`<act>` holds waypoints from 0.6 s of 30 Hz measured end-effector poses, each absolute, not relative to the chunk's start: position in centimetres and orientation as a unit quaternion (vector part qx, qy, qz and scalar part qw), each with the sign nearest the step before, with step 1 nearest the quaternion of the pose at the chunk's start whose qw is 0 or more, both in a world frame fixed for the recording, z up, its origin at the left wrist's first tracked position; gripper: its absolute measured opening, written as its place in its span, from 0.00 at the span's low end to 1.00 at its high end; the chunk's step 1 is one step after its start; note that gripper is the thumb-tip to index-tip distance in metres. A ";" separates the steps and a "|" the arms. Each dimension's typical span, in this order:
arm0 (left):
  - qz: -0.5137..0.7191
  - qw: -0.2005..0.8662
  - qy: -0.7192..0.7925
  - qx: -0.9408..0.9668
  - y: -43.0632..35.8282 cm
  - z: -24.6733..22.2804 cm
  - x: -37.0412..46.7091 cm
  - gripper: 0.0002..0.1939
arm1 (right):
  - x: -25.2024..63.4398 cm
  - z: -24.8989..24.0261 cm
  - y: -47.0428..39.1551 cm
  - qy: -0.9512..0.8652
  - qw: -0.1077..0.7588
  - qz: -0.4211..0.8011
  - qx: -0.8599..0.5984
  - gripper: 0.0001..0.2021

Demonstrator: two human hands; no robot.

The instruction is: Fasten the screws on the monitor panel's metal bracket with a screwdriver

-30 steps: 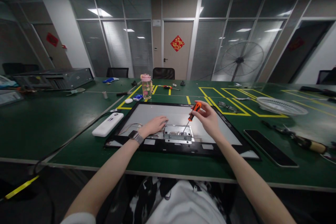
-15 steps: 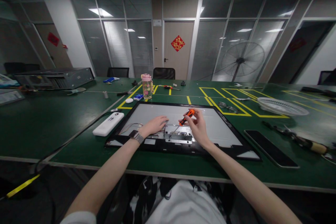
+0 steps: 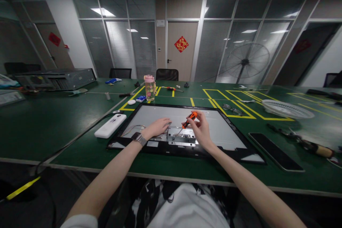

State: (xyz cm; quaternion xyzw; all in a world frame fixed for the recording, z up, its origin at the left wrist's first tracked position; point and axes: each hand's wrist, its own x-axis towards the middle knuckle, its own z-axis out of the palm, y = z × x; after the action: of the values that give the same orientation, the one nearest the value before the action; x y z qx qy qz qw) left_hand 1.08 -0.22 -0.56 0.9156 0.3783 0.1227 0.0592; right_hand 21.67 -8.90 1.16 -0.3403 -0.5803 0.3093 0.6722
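Note:
A flat display panel [image 3: 224, 128] with a black frame and pale back lies on the green table in front of me. On its near edge sits a silver metal bracket [image 3: 171, 131]. My right hand [image 3: 201, 131] grips an orange and black screwdriver [image 3: 190, 119], tilted, with its shaft pointing down into the bracket. The tip is too small to make out. My left hand [image 3: 157, 128] rests on the panel just left of the bracket, its fingers stretched out. Thin wires [image 3: 133, 128] run across the panel near my left wrist.
A white power bank [image 3: 110, 126] lies left of the panel, a black phone [image 3: 275, 151] right of it. Behind stand a pink-lidded bottle [image 3: 150, 89] and a second screwdriver [image 3: 175, 89]. Glasses [image 3: 232, 109] and a white basket [image 3: 287, 108] are farther right; a computer case [image 3: 56, 79] is far left.

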 end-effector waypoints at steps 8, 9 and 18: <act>0.127 0.057 0.374 0.917 0.0 -0.8 1.1 0.19 | 21.9 1.3 -8.8 -0.599 0.661 0.307 -0.330 0.16; 0.127 0.058 0.374 0.917 0.0 -0.7 1.2 0.19 | 21.9 1.4 -8.8 -0.613 0.652 0.309 -0.320 0.16; 0.145 0.071 0.355 0.921 -0.1 -0.6 1.1 0.18 | 21.3 3.4 -9.4 -0.740 0.536 0.340 -0.222 0.20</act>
State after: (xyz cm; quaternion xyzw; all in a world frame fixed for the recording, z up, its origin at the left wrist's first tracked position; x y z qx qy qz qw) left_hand 1.11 -0.14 -0.60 0.9208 0.3554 0.1447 0.0706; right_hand 21.31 -9.40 3.42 -0.2215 -0.7399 0.3403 0.5363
